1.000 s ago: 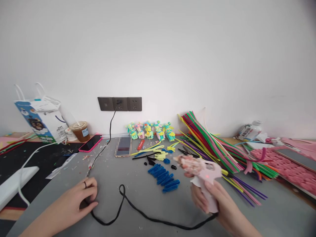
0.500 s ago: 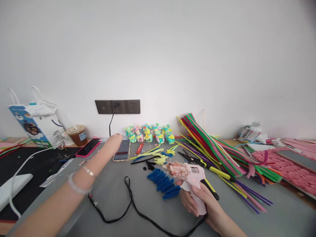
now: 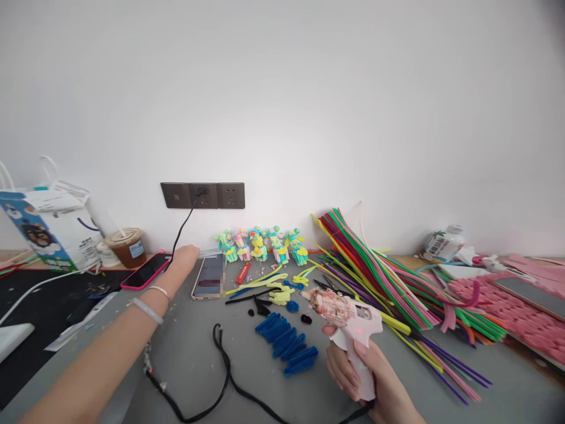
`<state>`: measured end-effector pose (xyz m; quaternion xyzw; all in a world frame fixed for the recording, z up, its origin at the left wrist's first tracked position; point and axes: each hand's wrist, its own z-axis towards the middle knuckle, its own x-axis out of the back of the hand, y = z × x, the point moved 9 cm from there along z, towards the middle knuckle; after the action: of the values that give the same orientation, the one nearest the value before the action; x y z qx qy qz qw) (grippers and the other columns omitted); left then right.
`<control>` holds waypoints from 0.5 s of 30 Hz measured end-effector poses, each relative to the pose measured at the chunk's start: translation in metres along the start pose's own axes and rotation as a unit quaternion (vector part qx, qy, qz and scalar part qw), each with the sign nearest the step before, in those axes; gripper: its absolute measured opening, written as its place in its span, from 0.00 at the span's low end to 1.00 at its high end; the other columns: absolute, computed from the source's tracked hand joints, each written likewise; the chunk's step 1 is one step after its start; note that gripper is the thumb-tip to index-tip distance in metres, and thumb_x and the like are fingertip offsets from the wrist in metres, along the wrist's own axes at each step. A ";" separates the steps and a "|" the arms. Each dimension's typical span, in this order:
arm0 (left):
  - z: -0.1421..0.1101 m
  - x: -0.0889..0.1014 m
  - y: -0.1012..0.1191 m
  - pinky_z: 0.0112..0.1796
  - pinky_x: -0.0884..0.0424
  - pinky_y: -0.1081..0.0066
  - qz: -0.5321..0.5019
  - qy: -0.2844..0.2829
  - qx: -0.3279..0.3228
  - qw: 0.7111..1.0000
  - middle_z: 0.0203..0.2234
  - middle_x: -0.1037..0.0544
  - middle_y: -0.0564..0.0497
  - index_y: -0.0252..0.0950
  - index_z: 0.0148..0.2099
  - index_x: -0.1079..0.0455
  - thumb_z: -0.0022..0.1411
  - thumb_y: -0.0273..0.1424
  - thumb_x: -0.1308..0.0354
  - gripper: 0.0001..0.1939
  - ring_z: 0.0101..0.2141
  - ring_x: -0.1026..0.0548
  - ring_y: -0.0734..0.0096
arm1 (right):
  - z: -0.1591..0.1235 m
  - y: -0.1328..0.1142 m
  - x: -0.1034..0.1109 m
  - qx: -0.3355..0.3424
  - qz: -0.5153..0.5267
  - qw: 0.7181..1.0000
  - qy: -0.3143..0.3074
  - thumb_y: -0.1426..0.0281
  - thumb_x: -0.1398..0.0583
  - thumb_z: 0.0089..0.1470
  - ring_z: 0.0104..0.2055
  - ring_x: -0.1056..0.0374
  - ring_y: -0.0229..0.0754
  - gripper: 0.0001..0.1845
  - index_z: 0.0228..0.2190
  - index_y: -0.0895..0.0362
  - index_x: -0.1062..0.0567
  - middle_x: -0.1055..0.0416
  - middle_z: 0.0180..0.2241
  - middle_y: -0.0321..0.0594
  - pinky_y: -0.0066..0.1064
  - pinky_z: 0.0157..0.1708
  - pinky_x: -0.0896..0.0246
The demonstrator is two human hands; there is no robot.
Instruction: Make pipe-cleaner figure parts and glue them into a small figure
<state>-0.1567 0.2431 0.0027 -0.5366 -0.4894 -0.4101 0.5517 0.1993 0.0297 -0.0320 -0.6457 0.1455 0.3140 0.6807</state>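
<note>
My right hand point(image 3: 353, 368) is wrapped around the handle of a pale pink glue gun point(image 3: 348, 321). Its nozzle points left, its barrel is crusted with residue and a small red light glows on its side. My left arm reaches toward the wall; the left hand point(image 3: 185, 258) is beside a white-framed smartphone point(image 3: 208, 278), its fingers hidden behind its back. Pale, thin strips point(image 3: 210, 252) lie near that hand. Zigzag-folded blue pipe cleaners point(image 3: 286, 344) rest left of the glue gun, with small black coiled pieces point(image 3: 306, 319) close by.
Several pastel pipe-cleaner figures point(image 3: 258, 244) stand along the wall. A large pipe-cleaner bundle point(image 3: 375, 268) and yellow-handled pliers point(image 3: 395, 323) lie right. A drink cup point(image 3: 128, 247), pink-edged phone point(image 3: 145, 272) and paper bag point(image 3: 57, 229) are left. A black cable point(image 3: 227, 359) loops across the front.
My left hand has shifted left, away from the white-framed phone, uncovering more of it. My view has moved slightly. The glue gun remains in my right hand, a little farther right in view.
</note>
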 end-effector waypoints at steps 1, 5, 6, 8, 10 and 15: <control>-0.001 0.001 -0.001 0.44 0.27 0.56 0.001 0.003 -0.002 1.000 0.50 0.28 0.44 0.34 0.55 0.34 0.65 0.35 0.44 0.18 0.45 0.26 0.61 | 0.000 0.000 -0.001 -0.004 -0.001 1.000 0.003 0.58 0.43 0.58 0.15 0.54 0.30 0.17 0.38 0.60 0.27 0.45 0.15 0.28 0.28 0.20 0.51; -0.010 0.012 -0.006 0.44 0.27 0.57 0.001 0.022 -0.008 1.000 0.49 0.28 0.44 0.34 0.54 0.34 0.65 0.35 0.44 0.17 0.45 0.26 0.62 | -0.001 0.001 -0.003 -0.015 -0.019 1.000 -0.002 0.57 0.42 0.57 0.14 0.53 0.31 0.18 0.38 0.60 0.27 0.45 0.15 0.28 0.28 0.20 0.52; -0.014 0.017 -0.007 0.43 0.27 0.57 -0.001 0.033 -0.011 0.999 0.47 0.27 0.43 0.33 0.53 0.33 0.65 0.34 0.45 0.16 0.44 0.26 0.62 | -0.001 0.001 -0.004 -0.013 -0.028 1.000 -0.004 0.57 0.43 0.58 0.15 0.52 0.31 0.18 0.39 0.60 0.28 0.45 0.15 0.28 0.28 0.20 0.52; -0.026 0.030 -0.005 0.42 0.29 0.60 -0.011 0.065 -0.025 0.998 0.40 0.23 0.39 0.30 0.47 0.29 0.67 0.30 0.50 0.12 0.41 0.24 0.59 | -0.001 0.002 -0.004 -0.003 -0.047 0.999 -0.009 0.56 0.43 0.58 0.16 0.50 0.32 0.18 0.38 0.59 0.28 0.44 0.16 0.29 0.29 0.21 0.51; -0.047 0.046 0.003 0.40 0.30 0.62 -0.026 0.102 -0.052 0.993 0.36 0.22 0.37 0.31 0.47 0.29 0.69 0.28 0.57 0.15 0.40 0.23 0.56 | -0.001 0.004 -0.007 0.001 -0.064 0.998 -0.025 0.55 0.44 0.58 0.18 0.47 0.34 0.19 0.34 0.59 0.29 0.41 0.19 0.32 0.30 0.23 0.50; -0.136 0.099 0.044 0.34 0.30 0.68 -0.177 0.180 -0.191 0.949 0.25 0.21 0.50 0.39 0.38 0.29 0.67 0.37 0.54 0.14 0.28 0.23 0.64 | -0.003 0.011 -0.016 -0.010 -0.145 0.988 -0.048 0.52 0.45 0.58 0.23 0.43 0.36 0.22 0.26 0.58 0.32 0.38 0.23 0.37 0.30 0.25 0.49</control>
<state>-0.0815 0.1193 0.0989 -0.4538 -0.3819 -0.6767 0.4363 0.1811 0.0223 -0.0315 -0.6509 0.0140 0.2440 0.7187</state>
